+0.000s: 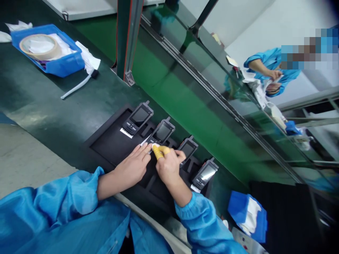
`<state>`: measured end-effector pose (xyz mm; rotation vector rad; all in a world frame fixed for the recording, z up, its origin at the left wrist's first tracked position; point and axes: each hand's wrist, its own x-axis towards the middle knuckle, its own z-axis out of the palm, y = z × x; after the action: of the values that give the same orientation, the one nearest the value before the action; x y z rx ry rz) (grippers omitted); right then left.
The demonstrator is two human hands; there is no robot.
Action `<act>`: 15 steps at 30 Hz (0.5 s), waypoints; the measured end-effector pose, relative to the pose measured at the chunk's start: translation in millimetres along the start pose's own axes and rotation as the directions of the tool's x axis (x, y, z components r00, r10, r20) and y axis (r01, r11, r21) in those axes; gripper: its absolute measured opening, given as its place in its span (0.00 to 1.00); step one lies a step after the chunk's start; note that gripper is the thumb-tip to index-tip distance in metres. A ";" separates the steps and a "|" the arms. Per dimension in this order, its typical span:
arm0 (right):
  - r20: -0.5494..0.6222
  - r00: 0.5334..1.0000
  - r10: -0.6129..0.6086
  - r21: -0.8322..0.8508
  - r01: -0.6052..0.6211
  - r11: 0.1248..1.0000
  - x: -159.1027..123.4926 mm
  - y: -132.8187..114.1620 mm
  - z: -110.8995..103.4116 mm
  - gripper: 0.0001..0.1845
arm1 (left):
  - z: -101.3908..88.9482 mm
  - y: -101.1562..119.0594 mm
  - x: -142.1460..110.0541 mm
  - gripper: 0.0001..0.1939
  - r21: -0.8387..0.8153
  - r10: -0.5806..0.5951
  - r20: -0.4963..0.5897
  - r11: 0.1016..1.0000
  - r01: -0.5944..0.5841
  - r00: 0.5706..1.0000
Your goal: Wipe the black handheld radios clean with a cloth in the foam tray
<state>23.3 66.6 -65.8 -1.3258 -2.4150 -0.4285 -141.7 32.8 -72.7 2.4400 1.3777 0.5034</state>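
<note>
Several black handheld radios with screens and stub antennas lie in a row on a black foam tray (102,144). My left hand (129,173) rests with stretched fingers at the lower end of the second radio from the left (163,131). My right hand (168,164), wearing yellow finger covers, is closed in a pinch on a small white wipe (155,145), pressed against that same radio's lower part. Beside my right hand is the third radio (188,148), partly covered by it. The leftmost radio (138,117) and the rightmost radio (205,174) lie untouched, with white labels at their bottoms.
A blue bin (65,68) holding a tape roll (39,46) and white cloths stands at the upper left. Another blue bin (233,208) is at the lower right. A metal post (127,42) and green partition (169,91) rise behind the tray. Beyond, a co-worker (275,74) handles white material.
</note>
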 end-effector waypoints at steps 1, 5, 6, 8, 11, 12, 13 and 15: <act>-0.012 1.000 0.018 -0.019 -0.018 1.000 10.0 6.0 -0.1 0.20 | -0.1 -0.1 -0.4 0.19 0.002 0.000 0.006 1.000 0.000 1.000; -0.020 0.998 0.064 -0.119 -0.066 0.991 53.7 28.1 5.9 0.19 | -1.3 0.1 -1.5 0.18 0.016 0.009 0.038 1.000 -0.010 0.999; -0.009 0.998 0.057 -0.127 -0.057 0.990 60.1 29.7 7.7 0.17 | -1.4 0.1 -1.6 0.18 0.016 0.008 0.044 1.000 -0.009 0.999; 0.016 1.000 0.020 -0.114 -0.018 0.993 62.9 26.7 10.1 0.15 | -1.6 0.3 -1.4 0.18 0.008 0.004 0.045 1.000 -0.004 0.999; 0.075 0.994 -0.074 -0.052 0.078 0.996 46.2 10.9 9.4 0.14 | -3.7 0.4 -2.3 0.16 -0.023 0.008 -0.005 1.000 -0.008 1.000; 0.092 0.990 -0.104 -0.025 0.107 0.994 38.0 4.4 8.5 0.12 | -5.6 0.3 -3.3 0.14 -0.045 0.015 -0.048 0.999 -0.017 0.999; 0.105 0.986 -0.131 -0.001 0.131 0.991 29.7 -2.2 7.5 0.11 | -8.0 -0.1 -5.0 0.12 -0.078 0.013 -0.112 0.997 -0.022 0.994; 0.115 0.978 -0.173 0.037 0.169 0.985 15.5 -13.7 6.1 0.08 | -14.6 -1.4 -9.7 0.08 -0.150 -0.019 -0.261 0.988 -0.022 0.965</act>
<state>2.9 73.7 -65.6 -1.1666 -2.6347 -0.3703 -153.8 26.3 -61.8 2.3146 1.3774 0.9248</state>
